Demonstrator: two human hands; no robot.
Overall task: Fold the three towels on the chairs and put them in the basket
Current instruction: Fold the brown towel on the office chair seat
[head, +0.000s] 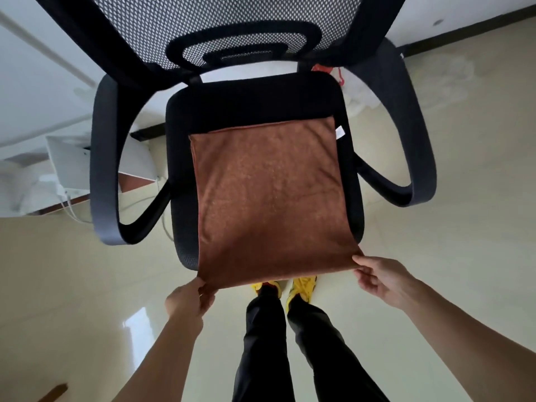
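A glossy cream floor (pixel 87 285) spread out underfoot, with a dark skirting board (pixel 464 32) along its far edge below a white wall (pixel 435 13). At the floor's left edge stood a white box (pixel 69 166) with pale cables (pixel 69 206) trailing from it. A crumpled clear plastic bag (pixel 361 95) lay near the far edge.

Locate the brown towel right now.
Head view, centre: the brown towel lies spread on the black chair seat, its near corners pinched by the left hand and right hand.

I see a black office chair (pixel 255 101) standing on the glossy cream floor (pixel 441 271). A brown towel (pixel 272 198) lies spread on its seat, with the near edge past the seat front.
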